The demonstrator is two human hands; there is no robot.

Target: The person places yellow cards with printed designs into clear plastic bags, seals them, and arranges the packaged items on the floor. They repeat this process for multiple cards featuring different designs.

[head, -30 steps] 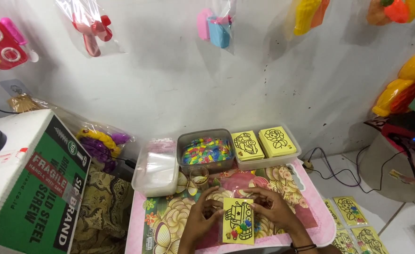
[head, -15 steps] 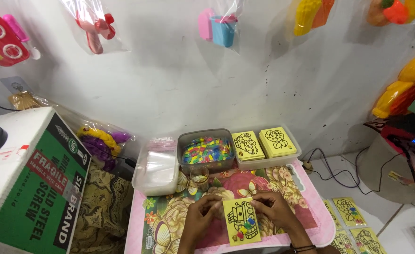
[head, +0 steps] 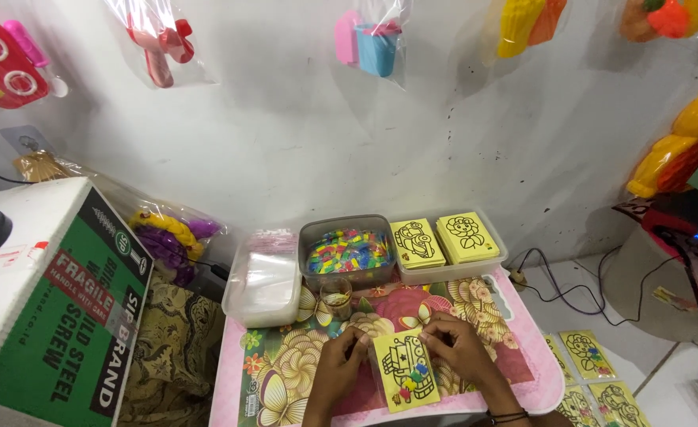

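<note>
Here a small pink desk (head: 523,332) with a flower pattern stands against a white wall (head: 285,142) hung with bagged toys. On it, the left hand (head: 339,370) and right hand (head: 458,348) pinch a yellow picture card (head: 402,370) by its top corners, fingers closed on it. Behind lie a tub of coloured pieces (head: 347,251), a tray of yellow cards (head: 444,241) and a clear box (head: 266,277). A cardboard box (head: 56,300) stands at the left.

Head camera, looking down — small table (head: 515,316), close
</note>
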